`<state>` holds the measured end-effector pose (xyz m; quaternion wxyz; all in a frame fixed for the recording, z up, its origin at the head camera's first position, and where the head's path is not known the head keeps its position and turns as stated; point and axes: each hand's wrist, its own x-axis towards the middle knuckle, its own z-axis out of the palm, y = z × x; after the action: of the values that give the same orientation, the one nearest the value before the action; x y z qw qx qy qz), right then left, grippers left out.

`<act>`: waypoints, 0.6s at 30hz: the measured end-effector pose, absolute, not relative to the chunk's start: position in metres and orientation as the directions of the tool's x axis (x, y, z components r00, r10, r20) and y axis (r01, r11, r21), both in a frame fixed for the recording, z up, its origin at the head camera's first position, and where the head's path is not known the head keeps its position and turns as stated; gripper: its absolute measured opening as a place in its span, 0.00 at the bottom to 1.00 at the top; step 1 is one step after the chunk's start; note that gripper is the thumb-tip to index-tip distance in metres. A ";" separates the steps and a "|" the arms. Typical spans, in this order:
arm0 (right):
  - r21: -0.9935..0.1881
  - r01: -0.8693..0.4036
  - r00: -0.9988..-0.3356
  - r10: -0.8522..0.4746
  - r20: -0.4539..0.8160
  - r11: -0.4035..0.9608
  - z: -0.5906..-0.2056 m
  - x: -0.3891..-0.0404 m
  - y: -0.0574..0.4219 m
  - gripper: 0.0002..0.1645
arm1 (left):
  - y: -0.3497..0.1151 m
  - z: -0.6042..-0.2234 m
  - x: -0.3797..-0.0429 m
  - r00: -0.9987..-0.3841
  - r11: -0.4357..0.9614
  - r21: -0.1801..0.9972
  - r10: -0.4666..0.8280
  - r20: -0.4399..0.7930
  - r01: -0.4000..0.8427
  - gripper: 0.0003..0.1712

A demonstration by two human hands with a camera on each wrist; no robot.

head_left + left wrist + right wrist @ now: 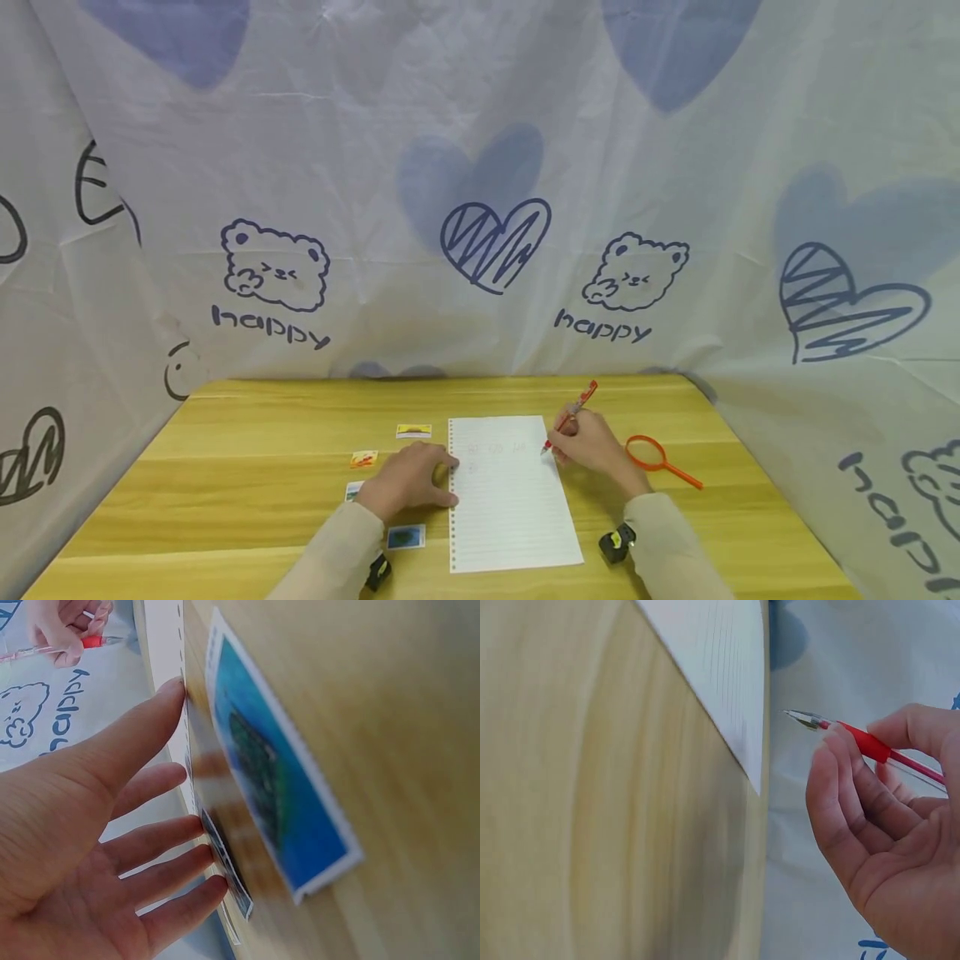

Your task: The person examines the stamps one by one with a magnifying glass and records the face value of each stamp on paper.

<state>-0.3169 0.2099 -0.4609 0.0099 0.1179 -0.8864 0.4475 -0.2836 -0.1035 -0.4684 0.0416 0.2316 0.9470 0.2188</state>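
Note:
A lined, punched sheet of paper (517, 517) lies on the table, with faint reddish writing on its upper lines. My right hand (588, 442) pinches a red pen (866, 741) between thumb and fingers. In the right wrist view the pen's metal tip is bare and stands off the tabletop, near the sheet's upper right edge. My left hand (408, 479) is spread at the paper's left edge, thumb and fingertips at the punched margin. Beside it lies a white-bordered stamp with a dark green shape on blue (277, 765); another stamp (225, 862) is at the fingertips.
Left of the paper are a yellow stamp (414, 431), a red-and-yellow stamp (364, 459) and a partly covered green one (352, 492). An orange magnifying glass (681, 475) lies right of my right hand. A printed white cloth (390, 275) hangs behind the wooden table (247, 467).

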 end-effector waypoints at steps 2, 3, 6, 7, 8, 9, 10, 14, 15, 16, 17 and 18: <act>-0.791 -0.207 -0.976 -0.183 0.123 0.576 -0.461 -0.317 0.207 0.05 | -0.104 -0.469 -0.284 -0.889 0.798 0.431 0.457 0.024 0.421 0.32; -0.790 -0.203 -0.977 -0.177 0.122 0.578 -0.461 -0.316 0.205 0.05 | -0.104 -0.469 -0.284 -0.889 0.798 0.429 0.457 0.024 0.422 0.32; -0.794 -0.203 -0.976 -0.182 0.118 0.573 -0.461 -0.316 0.201 0.06 | -0.104 -0.470 -0.285 -0.888 0.799 0.423 0.460 0.028 0.427 0.32; -0.797 -0.203 -0.976 -0.186 0.116 0.569 -0.462 -0.315 0.200 0.07 | -0.104 -0.470 -0.285 -0.889 0.799 0.427 0.458 0.026 0.424 0.32; -0.800 -0.203 -0.975 -0.189 0.114 0.565 -0.462 -0.315 0.199 0.07 | -0.104 -0.470 -0.285 -0.888 0.798 0.428 0.458 0.027 0.425 0.32; -0.803 -0.204 -0.975 -0.193 0.113 0.560 -0.462 -0.315 0.197 0.07 | -0.104 -0.470 -0.285 -0.888 0.797 0.429 0.458 0.026 0.424 0.32; -0.807 -0.205 -0.974 -0.198 0.111 0.554 -0.462 -0.315 0.196 0.07 | -0.104 -0.470 -0.285 -0.888 0.797 0.430 0.458 0.027 0.424 0.32; -0.825 -0.196 -0.974 -0.205 0.100 0.529 -0.463 -0.315 0.190 0.07 | -0.104 -0.470 -0.284 -0.887 0.795 0.430 0.460 0.032 0.428 0.32; -0.831 -0.195 -0.973 -0.207 0.098 0.522 -0.463 -0.315 0.188 0.07 | -0.104 -0.469 -0.284 -0.887 0.795 0.430 0.460 0.032 0.427 0.32; -0.834 -0.196 -0.973 -0.210 0.098 0.516 -0.463 -0.315 0.186 0.07 | -0.104 -0.469 -0.284 -0.887 0.795 0.430 0.460 0.033 0.428 0.32; -0.837 -0.199 -0.971 -0.216 0.100 0.509 -0.464 -0.315 0.184 0.08 | -0.104 -0.469 -0.284 -0.887 0.794 0.430 0.461 0.034 0.429 0.32; -0.841 -0.209 -0.968 -0.226 0.106 0.500 -0.464 -0.315 0.183 0.08 | -0.104 -0.469 -0.284 -0.887 0.793 0.432 0.461 0.034 0.429 0.32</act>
<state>-0.3150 0.1827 -0.4643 -0.0089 0.1257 -0.8659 0.4841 -0.2838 -0.1037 -0.4690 0.0364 0.2354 0.9462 0.2190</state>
